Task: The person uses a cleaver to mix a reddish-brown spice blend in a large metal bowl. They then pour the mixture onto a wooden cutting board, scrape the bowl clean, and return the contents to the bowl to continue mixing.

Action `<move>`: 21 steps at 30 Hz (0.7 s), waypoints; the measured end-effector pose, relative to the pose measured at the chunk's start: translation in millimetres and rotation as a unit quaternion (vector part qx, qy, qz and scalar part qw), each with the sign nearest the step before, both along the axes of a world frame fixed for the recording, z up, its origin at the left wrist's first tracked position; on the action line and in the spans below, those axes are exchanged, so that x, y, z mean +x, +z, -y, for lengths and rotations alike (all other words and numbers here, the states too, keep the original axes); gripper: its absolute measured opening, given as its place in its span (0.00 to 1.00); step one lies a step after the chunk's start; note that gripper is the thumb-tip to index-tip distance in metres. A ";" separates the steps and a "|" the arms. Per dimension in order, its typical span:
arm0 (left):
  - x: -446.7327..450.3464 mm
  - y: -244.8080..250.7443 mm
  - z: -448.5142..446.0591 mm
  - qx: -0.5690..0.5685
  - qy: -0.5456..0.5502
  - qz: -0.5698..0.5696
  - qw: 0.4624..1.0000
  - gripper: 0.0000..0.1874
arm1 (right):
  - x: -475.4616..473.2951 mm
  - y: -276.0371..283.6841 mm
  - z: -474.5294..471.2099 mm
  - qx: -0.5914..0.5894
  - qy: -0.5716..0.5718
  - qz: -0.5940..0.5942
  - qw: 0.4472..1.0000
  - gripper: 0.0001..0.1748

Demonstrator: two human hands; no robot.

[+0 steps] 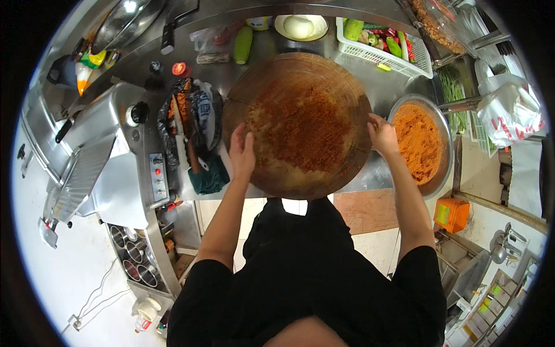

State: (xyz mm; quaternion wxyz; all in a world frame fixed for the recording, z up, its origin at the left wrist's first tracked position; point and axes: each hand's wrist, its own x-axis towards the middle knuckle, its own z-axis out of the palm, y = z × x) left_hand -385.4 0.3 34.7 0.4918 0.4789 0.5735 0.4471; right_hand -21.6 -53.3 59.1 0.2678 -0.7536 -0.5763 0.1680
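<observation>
A thick round wooden chopping block [299, 126] lies before me on the steel counter, its top strewn with fine reddish-orange crumbs. My left hand [242, 152] grips its left rim, the thumb over the edge. At the right rim, my right hand [382, 133] holds the block by its side. Close to my right forearm stands a steel bowl [448, 152] full of orange chopped material [417, 143]. Left of the block, a cleaver or knife [181, 149] and a wooden-handled tool [192, 156] lie by a black plastic bag [164, 117], above a dark green cloth [209, 178].
A meat slicer [117, 173] stands at the left. Along the back are a halved tomato [178, 68], a green gourd [243, 45], a bowl with something white [300, 27] and a white vegetable basket [373, 54]. An orange container [452, 214] sits lower right.
</observation>
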 end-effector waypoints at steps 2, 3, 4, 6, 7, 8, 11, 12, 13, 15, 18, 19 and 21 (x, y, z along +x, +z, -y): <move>-4.1 -6.4 2.2 -0.003 0.016 -0.096 0.995 0.22 | 35.9 -12.8 -29.6 -0.050 0.007 -0.020 0.999 0.14; -6.6 -7.9 6.1 -0.020 0.021 -0.155 0.987 0.22 | 51.2 -19.9 -46.6 -0.068 0.025 0.001 0.997 0.14; -1.7 -12.0 9.4 -0.006 0.056 -0.067 0.996 0.22 | 64.4 -27.0 -64.2 -0.086 0.043 0.020 0.995 0.14; 1.6 -16.6 18.7 -0.034 0.087 -0.073 0.993 0.21 | 81.0 -42.0 -105.4 -0.092 0.087 0.013 0.992 0.16; 3.5 -18.7 24.9 -0.014 0.088 -0.095 0.991 0.21 | 85.6 -48.4 -127.3 -0.096 0.112 0.014 0.989 0.17; 4.8 -20.3 30.9 -0.026 0.095 -0.111 0.989 0.20 | 88.5 -53.8 -148.8 -0.101 0.141 0.023 0.985 0.18; 4.3 -23.3 46.1 -0.030 0.134 -0.062 0.989 0.17 | 82.7 -68.9 -209.2 -0.121 0.219 0.059 0.966 0.21; 4.7 -24.0 52.6 -0.014 0.143 -0.069 0.987 0.16 | 77.2 -74.4 -225.1 -0.127 0.239 0.070 0.960 0.23; 3.7 -23.9 57.9 -0.018 0.159 -0.076 0.984 0.14 | 71.1 -79.9 -238.2 -0.147 0.252 0.087 0.953 0.24; 2.9 -24.7 67.8 -0.014 0.180 -0.081 0.980 0.11 | 63.8 -89.0 -259.8 -0.174 0.273 0.101 0.941 0.30; 1.1 -26.3 78.7 0.001 0.199 -0.093 0.976 0.06 | 48.9 -104.1 -282.9 -0.182 0.251 0.153 0.938 0.33; 0.6 -27.4 81.1 -0.006 0.209 -0.084 0.974 0.06 | 44.7 -108.6 -288.9 -0.188 0.244 0.168 0.936 0.35; -0.9 -29.0 84.8 -0.031 0.230 -0.079 0.970 0.06 | 36.1 -115.2 -300.7 -0.221 0.229 0.209 0.925 0.34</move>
